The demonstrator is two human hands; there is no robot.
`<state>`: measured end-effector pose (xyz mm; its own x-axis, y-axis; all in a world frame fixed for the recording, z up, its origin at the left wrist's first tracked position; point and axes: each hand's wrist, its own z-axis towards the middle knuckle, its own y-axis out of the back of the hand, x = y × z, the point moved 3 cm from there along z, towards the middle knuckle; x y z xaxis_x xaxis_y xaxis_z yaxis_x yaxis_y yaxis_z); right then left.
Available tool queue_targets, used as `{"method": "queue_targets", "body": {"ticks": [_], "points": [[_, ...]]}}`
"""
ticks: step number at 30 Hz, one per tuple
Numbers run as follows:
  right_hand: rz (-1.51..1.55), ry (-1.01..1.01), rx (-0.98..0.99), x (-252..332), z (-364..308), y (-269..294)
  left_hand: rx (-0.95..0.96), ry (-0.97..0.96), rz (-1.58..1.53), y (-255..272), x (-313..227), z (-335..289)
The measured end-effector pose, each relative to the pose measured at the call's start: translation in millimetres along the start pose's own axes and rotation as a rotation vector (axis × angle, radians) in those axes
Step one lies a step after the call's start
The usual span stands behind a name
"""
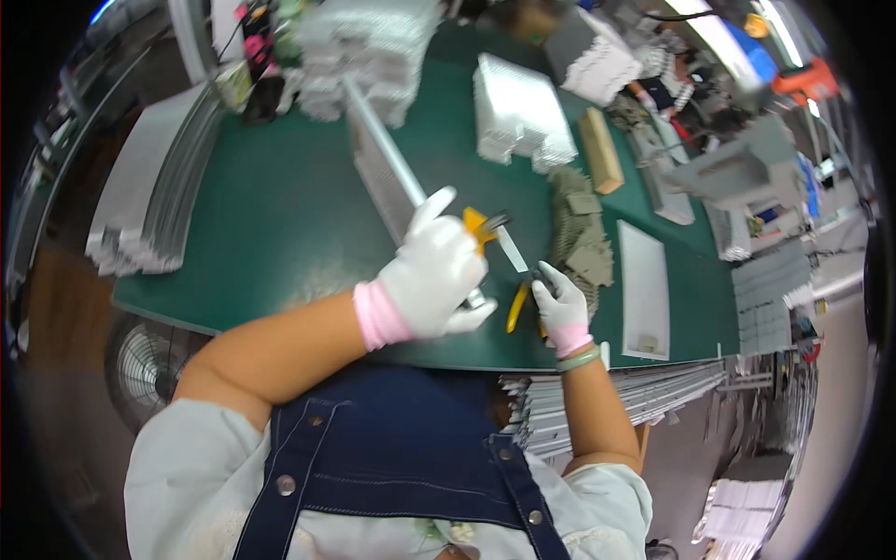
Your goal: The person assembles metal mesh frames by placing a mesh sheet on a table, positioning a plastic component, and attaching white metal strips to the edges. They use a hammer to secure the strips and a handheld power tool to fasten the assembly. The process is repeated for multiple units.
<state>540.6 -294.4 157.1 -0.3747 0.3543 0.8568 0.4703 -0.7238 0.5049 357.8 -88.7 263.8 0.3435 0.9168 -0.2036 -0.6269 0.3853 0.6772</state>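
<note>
My left hand, in a white glove with a pink cuff, is closed around a long, thin grey metal panel. The panel stands on edge and slants away to the far left; its near end pokes out by my thumb. Just past those fingers is a yellow tool with a dark metal tip, its kind unclear. A short pale strip lies beside it. My right hand, gloved alike, has its fingers closed at the joint of yellow-handled pliers. Part of the pliers is hidden behind these fingers.
Grey-green folded parts lie beyond my right hand, with a white flat panel to their right. Stacked metal panels line the left of the green table. More silvery stacks and a wooden block sit farther back.
</note>
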Motion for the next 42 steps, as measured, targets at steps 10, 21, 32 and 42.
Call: {"method": "queue_targets", "body": {"ticks": [10,21,32,42], "points": [[-0.128,0.963,-0.412,216,170,243,0.100,-0.042,-0.079,-3,-2,19],[0.882,0.612,-0.174,327,104,141,0.055,-0.060,-0.096,-21,1,31],[0.423,1.005,-0.469,275,19,101,-0.001,0.028,-0.145,-26,-4,30],[0.636,0.822,-0.488,276,15,103,0.045,0.047,-0.144,-31,-1,31]]}}
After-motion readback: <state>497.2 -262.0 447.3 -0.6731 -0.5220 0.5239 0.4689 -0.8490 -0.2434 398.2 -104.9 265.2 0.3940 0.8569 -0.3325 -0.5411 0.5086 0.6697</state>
